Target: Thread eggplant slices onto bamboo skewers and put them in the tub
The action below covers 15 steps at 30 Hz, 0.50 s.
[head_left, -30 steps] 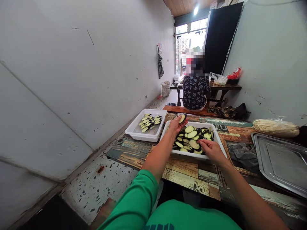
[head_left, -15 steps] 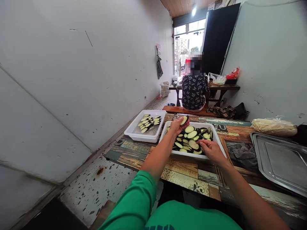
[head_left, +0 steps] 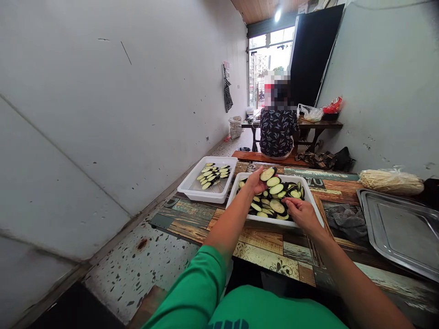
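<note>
My left hand [head_left: 258,182] is closed around an eggplant slice [head_left: 268,173], its pale cut face turned up above the right-hand white tray [head_left: 318,220]. That tray is heaped with loose oval eggplant slices [head_left: 277,206] with dark skin edges. My right hand [head_left: 299,210] is pinched over the tray's right side, on what looks like a thin bamboo skewer, mostly hidden by the fingers. In the left-hand white tray [head_left: 185,185] lie skewered eggplant slices [head_left: 210,174] with their sticks pointing toward me.
Loose bamboo skewers [head_left: 322,214] lie right of the full tray. Beyond them are a dark grey cloth [head_left: 346,223], metal trays [head_left: 404,228] and a bag of pale thin strands [head_left: 391,180]. A person [head_left: 278,130] sits facing away at another table. A wall [head_left: 103,114] runs along the left.
My left hand has moved slightly right and lower with its eggplant slice, nearer my right hand. The right hand stays almost in place.
</note>
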Available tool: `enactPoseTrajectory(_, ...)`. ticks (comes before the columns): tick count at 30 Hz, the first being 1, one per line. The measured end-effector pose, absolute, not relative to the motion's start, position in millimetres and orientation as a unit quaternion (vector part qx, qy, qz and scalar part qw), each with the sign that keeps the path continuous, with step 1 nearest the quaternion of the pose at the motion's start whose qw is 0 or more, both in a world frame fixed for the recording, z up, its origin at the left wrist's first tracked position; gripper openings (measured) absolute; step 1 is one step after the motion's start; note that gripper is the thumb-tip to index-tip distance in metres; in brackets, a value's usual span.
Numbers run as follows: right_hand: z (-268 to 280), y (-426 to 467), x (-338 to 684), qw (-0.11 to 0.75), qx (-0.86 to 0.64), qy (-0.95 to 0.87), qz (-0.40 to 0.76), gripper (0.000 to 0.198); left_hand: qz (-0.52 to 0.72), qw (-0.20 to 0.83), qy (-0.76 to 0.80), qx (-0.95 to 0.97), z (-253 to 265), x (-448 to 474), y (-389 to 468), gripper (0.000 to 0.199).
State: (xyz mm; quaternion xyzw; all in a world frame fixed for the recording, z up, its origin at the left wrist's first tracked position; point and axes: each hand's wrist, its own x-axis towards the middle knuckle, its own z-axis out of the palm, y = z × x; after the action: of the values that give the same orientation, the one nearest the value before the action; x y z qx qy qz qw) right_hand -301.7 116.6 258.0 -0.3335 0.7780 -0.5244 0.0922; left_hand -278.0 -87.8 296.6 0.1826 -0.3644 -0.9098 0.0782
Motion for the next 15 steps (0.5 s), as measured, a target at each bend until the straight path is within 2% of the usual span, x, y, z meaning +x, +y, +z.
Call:
enactPoseTrajectory(2,258.3,116.3,-301.8,0.092,-0.335,0.779,-0.521,0.051,-0.912,0.083,-0.359,0.183,298.1,-276.8,-88.7,0.034)
enactPoseTrajectory(7,259.1,116.8,-302.1,0.094,-0.347,0.785,-0.505,0.046,-0.894,0.123,-0.393,0.176,294.1,-277.1,-87.5,0.013)
enactPoseTrajectory(15,253.7,114.9,-304.2,0.071,-0.354,0.779,-0.513,0.041,-0.882,0.096,-0.419,0.194,288.9,-279.4,-86.9,0.016)
